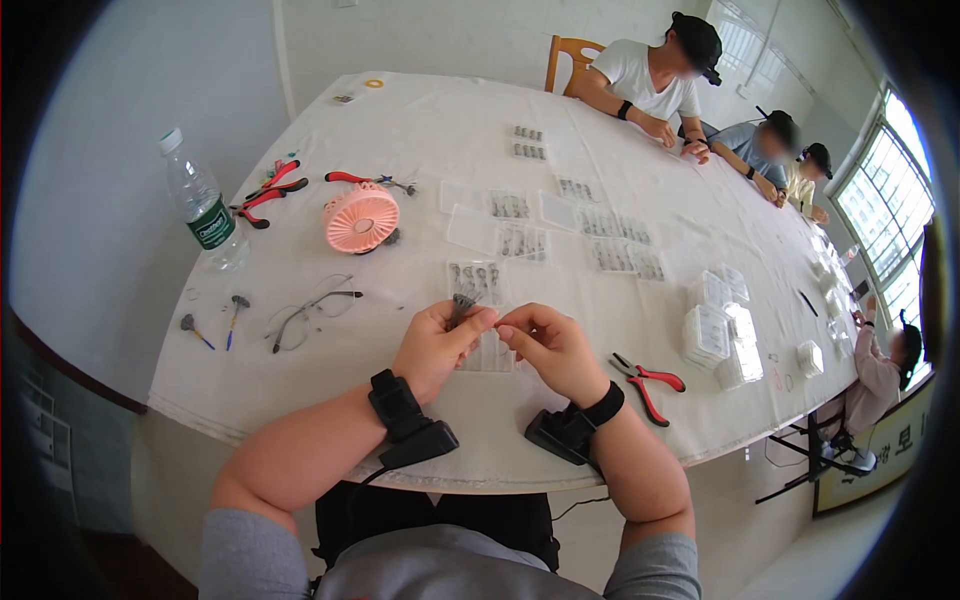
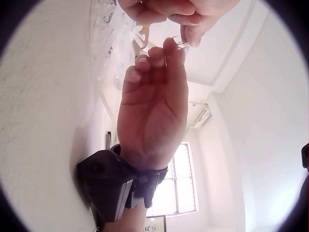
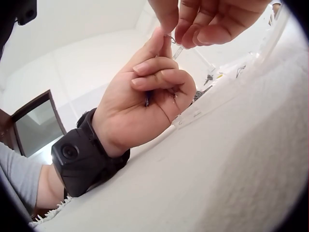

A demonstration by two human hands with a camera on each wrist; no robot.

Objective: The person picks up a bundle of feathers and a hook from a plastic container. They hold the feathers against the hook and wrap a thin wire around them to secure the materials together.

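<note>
My left hand grips a bundle of thin dark metal hooks that fans out above its fingers. In the right wrist view the left hand has its fingers curled round the bundle's dark stems. My right hand meets it fingertip to fingertip over the white tablecloth. In the left wrist view the right hand and the left hand's fingers pinch one small wire hook between them. The same small wire hook shows under the right hand's fingers.
Clear flat boxes of hooks lie just beyond my hands, with more further back. Red pliers lie to the right, stacked clear boxes beyond. Glasses, a pink fan, a water bottle and other pliers sit left. People work along the far right side.
</note>
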